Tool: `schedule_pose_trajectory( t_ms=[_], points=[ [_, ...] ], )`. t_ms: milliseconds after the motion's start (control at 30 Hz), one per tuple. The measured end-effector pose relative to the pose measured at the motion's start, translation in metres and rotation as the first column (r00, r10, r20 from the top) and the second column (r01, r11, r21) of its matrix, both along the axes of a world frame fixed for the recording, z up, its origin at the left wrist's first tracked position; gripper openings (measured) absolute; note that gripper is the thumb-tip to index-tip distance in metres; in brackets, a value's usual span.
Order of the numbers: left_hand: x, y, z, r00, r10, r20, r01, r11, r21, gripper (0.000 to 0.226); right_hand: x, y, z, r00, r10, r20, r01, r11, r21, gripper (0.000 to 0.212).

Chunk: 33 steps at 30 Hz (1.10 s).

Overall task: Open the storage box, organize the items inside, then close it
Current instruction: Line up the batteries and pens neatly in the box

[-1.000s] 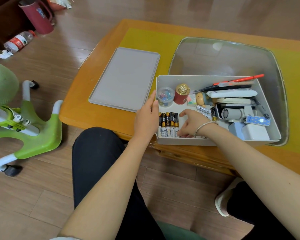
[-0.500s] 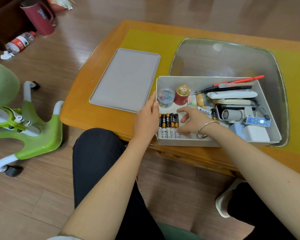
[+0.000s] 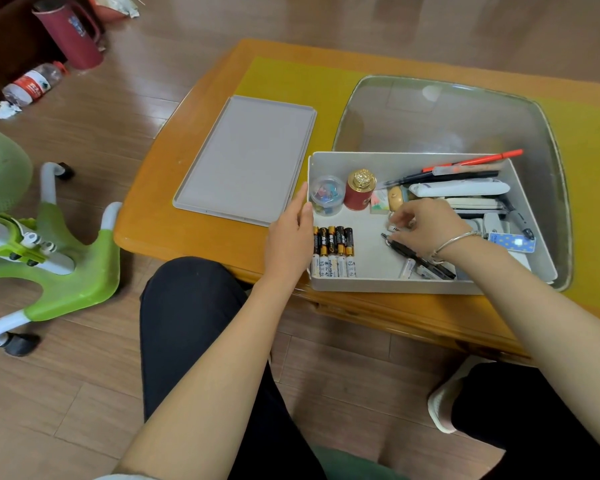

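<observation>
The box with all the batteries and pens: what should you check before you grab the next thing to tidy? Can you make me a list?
1. Lid off and out of the way: ok, it lies flat on the table left of the storage box.
2. Box held steady: ok, the left hand rests against its left wall.
3. Batteries lined up: ok, side by side in the near left corner.
4. Right hand free to grab: cannot tell, its fingertips seem to pinch something small.
5. Black pen sorted: not ok, it lies loose and slanted by the right wrist.
</observation>
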<state>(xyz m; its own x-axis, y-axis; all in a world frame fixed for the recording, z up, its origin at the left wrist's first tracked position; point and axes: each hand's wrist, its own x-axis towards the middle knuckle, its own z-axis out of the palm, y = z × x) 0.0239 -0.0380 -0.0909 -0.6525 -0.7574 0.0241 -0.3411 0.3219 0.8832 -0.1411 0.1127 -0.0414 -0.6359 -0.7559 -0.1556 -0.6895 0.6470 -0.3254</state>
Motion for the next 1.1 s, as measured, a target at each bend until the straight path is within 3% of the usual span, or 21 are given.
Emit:
schedule_pose_trajectory(
  t_ms=[233,400,533,733,867,933,1000,1100],
  points=[
    [0.001,0.0,0.0,1.0,0.004,0.004,-0.004,1.0,-0.002,0.044,0.012,-0.01,-0.005,0.996,0.028,-0.085,-0.007,0.97,0.242,0.016],
    [0.0,-0.001,0.0,1.0,0.0,0.001,0.0,1.0,-0.008,0.044,0.007,-0.011,-0.004,0.977,-0.046,-0.208,0.057,0.997,0.049,0.018],
    [0.0,0.0,0.0,1.0,-0.004,-0.001,0.004,1.0,-0.026,0.044,0.004,-0.012,-0.013,0.968,0.012,-0.25,0.043,0.977,0.211,0.037],
    [0.0,0.0,-0.001,1.0,0.002,0.0,-0.002,1.0,-0.006,0.044,0.004,-0.019,-0.017,0.958,0.011,-0.286,0.068,0.962,0.263,0.03],
    [0.001,0.0,0.0,1.0,0.006,-0.001,-0.006,1.0,-0.008,0.044,0.007,-0.022,-0.02,0.951,0.024,-0.308,0.078,0.946,0.315,0.055],
    [0.001,0.001,0.002,1.0,0.007,-0.003,-0.007,1.0,-0.007,0.044,0.01,-0.022,-0.019,0.943,0.046,-0.329,0.069,0.942,0.328,0.056],
    [0.001,0.002,0.002,1.0,0.003,-0.01,-0.003,1.0,-0.01,0.044,0.01,-0.022,-0.015,0.94,0.075,-0.333,0.013,0.967,0.254,0.043],
    [0.001,0.001,0.001,1.0,0.003,-0.007,-0.003,1.0,-0.012,0.044,0.01,-0.023,-0.007,0.978,0.038,-0.206,-0.042,0.999,-0.013,0.019]
  ],
)
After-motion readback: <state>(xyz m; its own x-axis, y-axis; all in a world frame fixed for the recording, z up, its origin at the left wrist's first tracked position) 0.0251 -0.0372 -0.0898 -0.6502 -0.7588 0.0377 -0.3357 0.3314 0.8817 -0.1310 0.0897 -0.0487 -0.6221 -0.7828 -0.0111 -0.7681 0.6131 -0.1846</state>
